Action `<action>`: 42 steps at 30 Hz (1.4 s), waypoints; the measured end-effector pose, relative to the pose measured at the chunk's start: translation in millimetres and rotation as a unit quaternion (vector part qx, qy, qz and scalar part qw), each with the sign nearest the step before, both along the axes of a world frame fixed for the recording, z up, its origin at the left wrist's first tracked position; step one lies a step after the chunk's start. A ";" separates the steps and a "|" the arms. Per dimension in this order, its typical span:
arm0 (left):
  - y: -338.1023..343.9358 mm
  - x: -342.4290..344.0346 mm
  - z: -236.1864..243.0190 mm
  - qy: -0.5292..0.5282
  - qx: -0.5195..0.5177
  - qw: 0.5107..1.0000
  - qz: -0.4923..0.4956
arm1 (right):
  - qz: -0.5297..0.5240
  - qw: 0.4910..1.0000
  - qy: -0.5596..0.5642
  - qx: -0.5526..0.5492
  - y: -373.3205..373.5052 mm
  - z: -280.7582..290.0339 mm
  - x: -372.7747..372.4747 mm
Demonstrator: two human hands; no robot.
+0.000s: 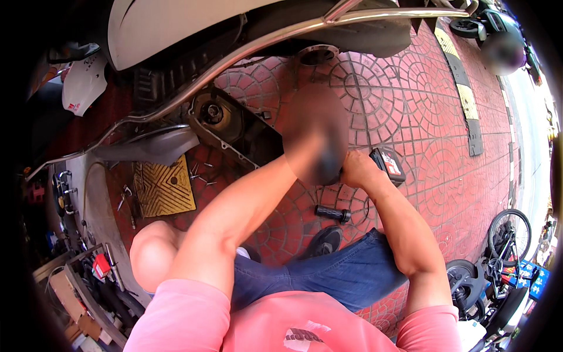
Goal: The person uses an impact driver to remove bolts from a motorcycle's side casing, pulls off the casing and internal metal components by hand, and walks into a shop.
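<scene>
On red-tiled pavement (pixel 410 123), an open dark metal casing (pixel 252 134), containing a round part (pixel 212 112), lies near the blurred left hand (pixel 320 141); the right hand (pixel 359 169) curls beside a black box (pixel 388 166). Their grip I cannot tell.

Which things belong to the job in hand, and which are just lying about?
Likely the job's, near the hands:
- open dark metal casing
- black ribbed cylinder
- black rectangular box

Apparently just lying about:
- yellow-and-black square plate
- black spoked bicycle wheel

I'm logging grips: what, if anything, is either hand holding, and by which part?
That cannot be told: blur covers the left hand and the area beside the curled right hand, hiding any held thing.
</scene>
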State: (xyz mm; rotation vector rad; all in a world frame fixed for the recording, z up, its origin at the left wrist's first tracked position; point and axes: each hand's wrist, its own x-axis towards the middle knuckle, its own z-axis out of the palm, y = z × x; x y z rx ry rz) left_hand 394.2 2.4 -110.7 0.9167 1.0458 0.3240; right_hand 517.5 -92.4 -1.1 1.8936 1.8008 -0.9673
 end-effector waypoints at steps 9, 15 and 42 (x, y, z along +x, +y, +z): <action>-27.7 -192.1 135.4 0.266 -0.306 0.879 -0.252 | 0.123 0.984 0.123 -0.035 -29.0 66.9 -127.5; -23.9 -237.5 145.5 0.240 -0.242 0.939 -0.048 | 0.082 0.984 0.159 -0.025 -31.3 65.7 -188.0; -93.9 -320.7 -8.2 0.272 0.286 0.918 -0.041 | 0.153 0.966 0.150 0.143 10.3 108.7 -185.7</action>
